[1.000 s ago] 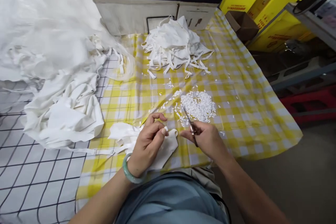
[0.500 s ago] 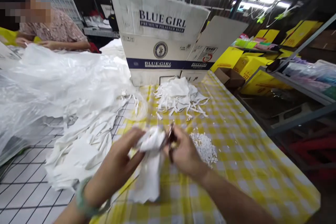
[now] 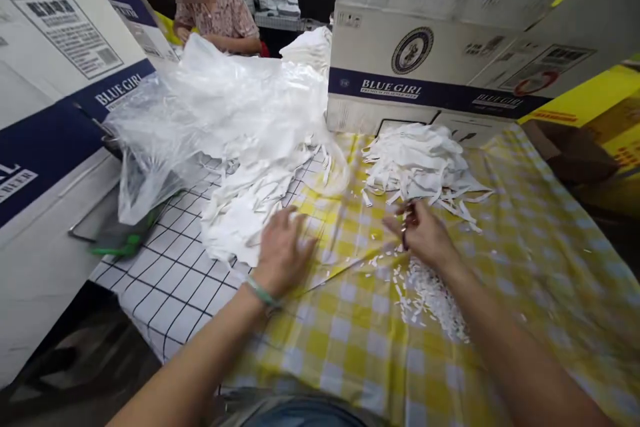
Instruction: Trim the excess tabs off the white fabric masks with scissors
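My left hand (image 3: pixel 283 250) reaches out flat, fingers spread, onto the near edge of a heap of white cloth pieces (image 3: pixel 250 203). It wears a green bangle. My right hand (image 3: pixel 423 233) is closed round small scissors (image 3: pixel 406 223) and rests just in front of a second pile of white cloth pieces with loose straps (image 3: pixel 420 160). A scatter of small white snippets (image 3: pixel 430 293) lies under my right wrist on the yellow checked cloth (image 3: pixel 350 340). The picture is blurred by motion.
A clear plastic bag (image 3: pixel 200 113) lies over the left heap. Blue Girl cardboard boxes stand at the back (image 3: pixel 435 60) and at the left (image 3: pixel 55 127). A black-grid white cloth (image 3: pixel 175 280) covers the left of the table. A person (image 3: pixel 215 7) sits behind; another stands further back.
The white piece I held in the left hand is gone from it. My left hand has reached forward onto the left heap. My right hand moved towards the far pile. The camera tilted up and left.
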A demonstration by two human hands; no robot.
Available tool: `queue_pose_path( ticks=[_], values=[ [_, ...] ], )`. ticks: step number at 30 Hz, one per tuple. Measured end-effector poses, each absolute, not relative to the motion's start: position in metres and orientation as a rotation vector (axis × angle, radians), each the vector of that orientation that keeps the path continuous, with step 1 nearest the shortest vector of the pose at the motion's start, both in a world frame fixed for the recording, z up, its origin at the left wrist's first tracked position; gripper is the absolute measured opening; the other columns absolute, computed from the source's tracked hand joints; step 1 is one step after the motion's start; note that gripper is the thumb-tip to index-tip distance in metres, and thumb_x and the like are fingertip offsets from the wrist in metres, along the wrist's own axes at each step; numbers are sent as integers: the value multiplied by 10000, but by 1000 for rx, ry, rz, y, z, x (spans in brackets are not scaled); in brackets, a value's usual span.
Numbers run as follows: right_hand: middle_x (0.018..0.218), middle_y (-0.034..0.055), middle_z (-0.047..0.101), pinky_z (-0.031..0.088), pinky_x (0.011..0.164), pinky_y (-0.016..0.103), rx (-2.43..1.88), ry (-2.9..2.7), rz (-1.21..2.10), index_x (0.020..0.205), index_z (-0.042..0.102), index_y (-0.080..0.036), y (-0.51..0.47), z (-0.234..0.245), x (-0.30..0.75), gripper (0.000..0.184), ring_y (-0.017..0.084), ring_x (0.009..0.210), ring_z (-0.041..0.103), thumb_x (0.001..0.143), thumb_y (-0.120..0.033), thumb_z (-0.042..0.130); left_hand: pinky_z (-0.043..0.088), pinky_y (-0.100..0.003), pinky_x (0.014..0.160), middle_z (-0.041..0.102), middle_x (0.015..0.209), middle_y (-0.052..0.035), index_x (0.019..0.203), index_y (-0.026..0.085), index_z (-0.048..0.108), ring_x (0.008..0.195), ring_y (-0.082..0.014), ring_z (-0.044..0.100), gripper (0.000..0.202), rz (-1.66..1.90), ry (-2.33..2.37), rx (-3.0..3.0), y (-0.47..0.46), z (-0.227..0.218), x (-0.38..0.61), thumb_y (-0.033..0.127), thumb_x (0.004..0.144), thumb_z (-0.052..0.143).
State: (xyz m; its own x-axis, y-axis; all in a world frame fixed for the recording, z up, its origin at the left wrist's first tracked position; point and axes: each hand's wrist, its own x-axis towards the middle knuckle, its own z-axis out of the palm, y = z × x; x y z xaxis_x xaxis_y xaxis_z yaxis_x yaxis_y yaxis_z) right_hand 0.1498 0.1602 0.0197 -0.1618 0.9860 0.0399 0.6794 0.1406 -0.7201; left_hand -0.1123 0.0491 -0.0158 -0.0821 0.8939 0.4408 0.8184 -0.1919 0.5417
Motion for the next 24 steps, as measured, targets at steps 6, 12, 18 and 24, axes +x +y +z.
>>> queue_pose_path(
  ticks=[6, 12, 18, 24],
  values=[
    [998, 38, 650, 505, 758, 340, -1270, -1992, 1371, 959, 483, -232, 96, -2, 51, 383, 180, 827, 621, 720, -417, 717, 533, -345, 719, 615, 869, -82, 871, 176, 610, 789, -207, 599, 176, 884, 1817, 2029, -12, -28, -151, 121, 900, 445],
    [924, 23, 638, 500, 770, 352, -1280, -1959, 1366, 926, 447, -238, 59, -17, 38, 262, 179, 788, 621, 769, -321, 640, 526, -312, 905, 649, 1077, -100, 1096, 188, 569, 1039, -190, 615, 260, 1119, 1635, 2004, -74, -34, -112, 70, 899, 447],
    [1012, 80, 669, 410, 956, 448, -1048, -2211, 979, 865, 516, -230, 30, -32, 19, 277, 289, 1060, 555, 658, -107, 654, 479, -442, 898, 556, 1072, -136, 1078, 145, 541, 1048, -297, 542, 342, 1153, 2549, 1481, -55, -48, -196, 286, 780, 630],
    [865, 17, 636, 470, 746, 327, -1207, -1903, 1122, 885, 525, -229, 60, -21, 43, 188, 196, 812, 606, 732, -161, 611, 510, -295, 619, 575, 704, -3, 1009, 142, 619, 629, -168, 564, 248, 1070, 2506, 1347, -36, -33, -242, 308, 852, 520]
  ],
)
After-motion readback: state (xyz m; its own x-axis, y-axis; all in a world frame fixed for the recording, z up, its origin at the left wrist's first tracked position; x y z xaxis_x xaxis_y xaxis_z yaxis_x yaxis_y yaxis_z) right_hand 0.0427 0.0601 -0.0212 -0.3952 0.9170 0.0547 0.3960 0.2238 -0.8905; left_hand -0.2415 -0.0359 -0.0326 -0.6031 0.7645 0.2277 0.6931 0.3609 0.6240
